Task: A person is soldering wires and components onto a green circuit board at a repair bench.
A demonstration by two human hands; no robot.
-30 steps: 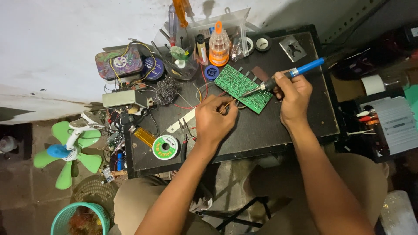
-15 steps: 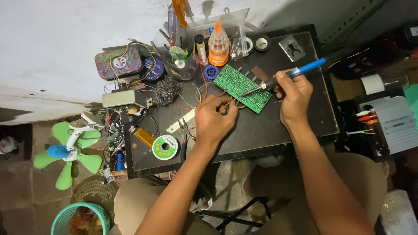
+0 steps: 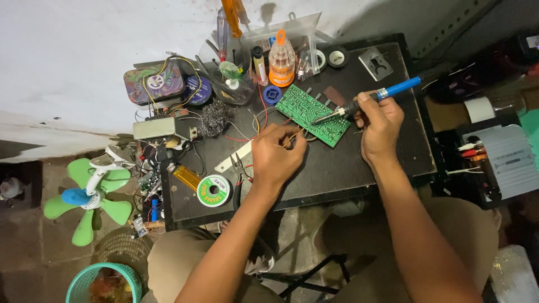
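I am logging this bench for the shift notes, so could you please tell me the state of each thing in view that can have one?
Soldering iron: held in the right hand, tip down on the board.
Green circuit board: lying flat on the black table.
Left hand: fingers pinched at the board's near edge.
Solder spool: lying flat, untouched.
Green fan: blades look sharp, apparently not spinning.
Orange-capped bottle: upright, capped.

Small black table (image 3: 359,174) w/ green circuit board (image 3: 311,114) lying btwn left hand (image 3: 276,157) & right hand (image 3: 380,124). Solder spool (image 3: 214,191) & pliers (image 3: 238,177) just left of left hand; steel wool (image 3: 215,118) beyond it.
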